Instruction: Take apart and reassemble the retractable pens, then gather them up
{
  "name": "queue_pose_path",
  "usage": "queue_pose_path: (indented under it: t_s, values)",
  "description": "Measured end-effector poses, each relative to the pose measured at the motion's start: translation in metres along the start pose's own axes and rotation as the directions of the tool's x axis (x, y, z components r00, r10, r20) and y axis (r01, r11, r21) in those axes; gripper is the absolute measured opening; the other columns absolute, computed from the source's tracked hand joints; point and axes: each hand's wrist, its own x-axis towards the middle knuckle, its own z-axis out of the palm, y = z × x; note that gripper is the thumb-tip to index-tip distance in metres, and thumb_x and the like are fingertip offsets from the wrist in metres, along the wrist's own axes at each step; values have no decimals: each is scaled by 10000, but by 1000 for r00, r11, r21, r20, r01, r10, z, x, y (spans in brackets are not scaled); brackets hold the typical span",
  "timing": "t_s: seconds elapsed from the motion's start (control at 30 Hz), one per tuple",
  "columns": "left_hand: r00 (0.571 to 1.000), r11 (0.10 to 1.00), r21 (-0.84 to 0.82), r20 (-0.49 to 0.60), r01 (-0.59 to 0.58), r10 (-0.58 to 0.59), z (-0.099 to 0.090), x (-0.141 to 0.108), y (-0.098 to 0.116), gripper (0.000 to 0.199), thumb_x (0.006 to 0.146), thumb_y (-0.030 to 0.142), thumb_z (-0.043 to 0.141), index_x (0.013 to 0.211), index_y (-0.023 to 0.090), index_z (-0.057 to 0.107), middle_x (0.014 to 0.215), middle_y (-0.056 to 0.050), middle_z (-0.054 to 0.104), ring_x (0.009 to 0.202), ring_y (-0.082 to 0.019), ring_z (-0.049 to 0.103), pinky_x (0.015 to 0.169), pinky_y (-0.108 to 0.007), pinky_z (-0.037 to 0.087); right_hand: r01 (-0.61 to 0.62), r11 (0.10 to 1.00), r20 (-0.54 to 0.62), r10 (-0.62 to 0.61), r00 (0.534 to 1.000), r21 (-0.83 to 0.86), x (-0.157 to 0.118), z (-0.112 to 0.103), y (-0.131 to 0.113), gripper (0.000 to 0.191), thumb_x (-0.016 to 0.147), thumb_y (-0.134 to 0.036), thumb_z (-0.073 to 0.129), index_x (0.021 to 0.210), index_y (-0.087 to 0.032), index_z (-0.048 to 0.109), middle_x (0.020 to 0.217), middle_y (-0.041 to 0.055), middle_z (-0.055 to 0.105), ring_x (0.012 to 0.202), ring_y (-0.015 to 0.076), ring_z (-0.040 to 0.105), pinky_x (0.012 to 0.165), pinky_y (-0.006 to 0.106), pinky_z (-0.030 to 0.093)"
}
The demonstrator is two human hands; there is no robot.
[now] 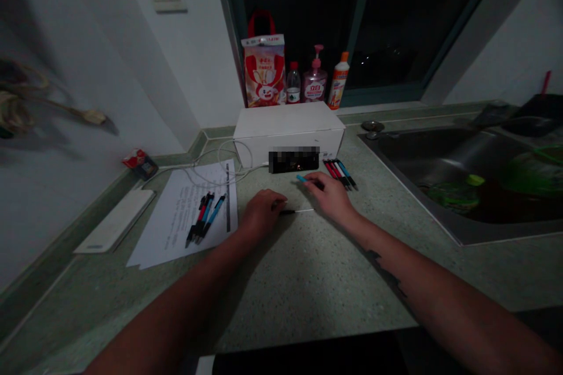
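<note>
Forearms (417, 272) led to the right hand (333, 197), fingers clamped on a blue piece (301, 178), and the left hand (260, 214) (grip unclear), whence a slim rod (304, 210) pointed rightward.

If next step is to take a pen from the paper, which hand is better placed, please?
Probably the left hand: it is nearer to the pens on the paper, though it seems to hold a slim dark piece. The right hand is farther and holds a blue piece.

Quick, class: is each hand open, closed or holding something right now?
Left hand: closed, holding a black pen part.
Right hand: closed, pinching a blue pen part.
</note>
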Motion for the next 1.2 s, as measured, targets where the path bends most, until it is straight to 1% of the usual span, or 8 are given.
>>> queue_pose_path:
  t_s: [0.07, 0.17, 0.37, 0.5, 0.7, 0.97, 1.1, 1.2]
  values:
    - [1000, 1000, 10, 19, -21, 21, 2, 1, 0, 143, 874, 121, 690, 896, 223, 787, 905, -57, 745, 925, -250, 671, 881, -384, 516, 126, 969, 67, -114, 991, -214, -1, -2, -4, 195, 970, -365, 650, 1046, -223, 760, 1049, 95, 760, 1003, 257, 688, 907, 421, 528]
    - [1000, 1000, 20, 18, -14, 14, 4, 2, -1, 157, 870, 107, 688, 896, 227, 786, 909, -55, 741, 926, -250, 668, 885, -386, 513, 241, 900, 190, -182, 965, -362, -1, -1, -8, 146, 971, -294, 666, 1022, -220, 781, 1022, 90, 750, 1021, 257, 666, 930, 406, 511]
    - [1000, 999, 48, 8, 2, -2, 1, 1, -3, 108, 876, 169, 696, 889, 233, 782, 884, -52, 732, 896, -247, 665, 861, -386, 523, 265, 841, 248, -162, 955, -471, -2, -3, -7, 179, 943, -262, 701, 1091, -196, 775, 1056, 104, 732, 1047, 269, 642, 947, 411, 492]
    - [999, 996, 76, 19, 49, -50, -1, -2, -1, 108, 881, 186, 691, 927, 221, 783, 930, -69, 736, 915, -261, 671, 840, -390, 521, 253, 830, 269, -129, 954, -498, -3, -5, -12, 136, 941, -219, 690, 1025, -182, 790, 1020, 107, 728, 1029, 274, 639, 939, 411, 488]
    - [988, 983, 129, 65, 130, -139, -7, -1, 4, 134, 891, 172, 681, 961, 212, 788, 982, -63, 750, 954, -239, 667, 861, -357, 501, 290, 839, 318, -149, 936, -460, -3, 4, -18, 137, 945, -221, 701, 1046, -200, 792, 1032, 96, 731, 1036, 252, 630, 927, 376, 474]
    - [983, 974, 179, 95, 141, -160, -10, 2, 10, 136, 916, 180, 655, 942, 208, 786, 982, -56, 747, 973, -227, 662, 870, -340, 485, 329, 841, 344, -184, 921, -430, -5, 6, -20, 172, 953, -242, 700, 1092, -187, 784, 1039, 102, 724, 1042, 253, 624, 933, 370, 468]
    - [992, 984, 149, 62, 100, -110, -11, -5, 11, 126, 926, 213, 653, 942, 201, 778, 954, -57, 733, 920, -221, 658, 827, -339, 486, 321, 850, 335, -184, 924, -417, -6, 3, -19, 177, 959, -236, 689, 1106, -190, 778, 1058, 101, 727, 1053, 248, 625, 935, 366, 468]
    - [995, 986, 165, 99, -16, -1, -11, -10, 14, 122, 917, 270, 680, 941, 203, 778, 937, -63, 723, 915, -238, 648, 817, -359, 486, 332, 850, 332, -200, 922, -410, -6, -1, -21, 163, 961, -220, 681, 1088, -186, 777, 1053, 99, 726, 1047, 246, 624, 933, 366, 466]
